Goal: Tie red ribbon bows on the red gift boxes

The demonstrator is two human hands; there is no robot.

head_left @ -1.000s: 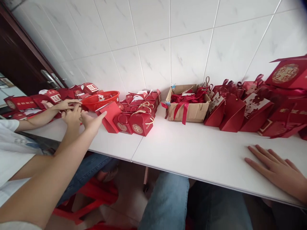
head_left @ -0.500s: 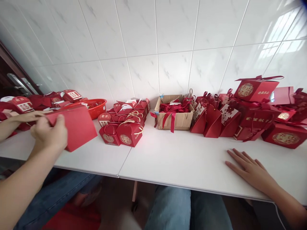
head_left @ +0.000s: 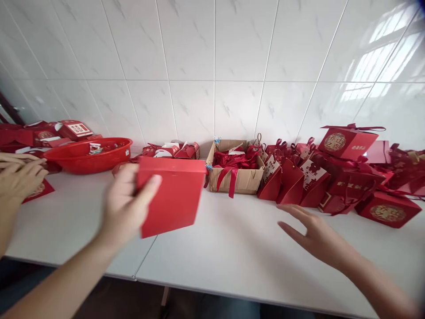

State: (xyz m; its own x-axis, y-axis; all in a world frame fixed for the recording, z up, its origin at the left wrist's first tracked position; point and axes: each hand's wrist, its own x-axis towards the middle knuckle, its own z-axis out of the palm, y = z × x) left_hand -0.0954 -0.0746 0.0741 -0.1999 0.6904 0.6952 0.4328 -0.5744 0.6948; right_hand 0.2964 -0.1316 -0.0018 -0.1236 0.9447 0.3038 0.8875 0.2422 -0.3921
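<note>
A plain red gift box [head_left: 174, 195], seemingly folded flat, is gripped at its left edge by my left hand [head_left: 128, 206]. The thumb lies across its face, and the box is held up over the white table [head_left: 212, 261]. My right hand [head_left: 315, 237] hovers above the table to the right, fingers stretched and thumb apart, holding nothing. Beyond that hand stand several red gift bags [head_left: 292, 186] with ribbon loops. Between both hands, farther back, sits a cardboard box [head_left: 237, 179] filled with dark red ribbons [head_left: 232, 160].
A red plastic basin [head_left: 86, 161] stands at the back left, near piled red boxes [head_left: 76, 128]. Red boxes tied with ribbon [head_left: 352, 139] are stacked at the right. At the far left, another person's hands [head_left: 21, 177] rest over a red box piece [head_left: 41, 192]. A tiled wall runs behind.
My left hand has carried the red gift box from the left toward the middle. My right hand has lifted off the table and moved inward. The view has turned slightly.
</note>
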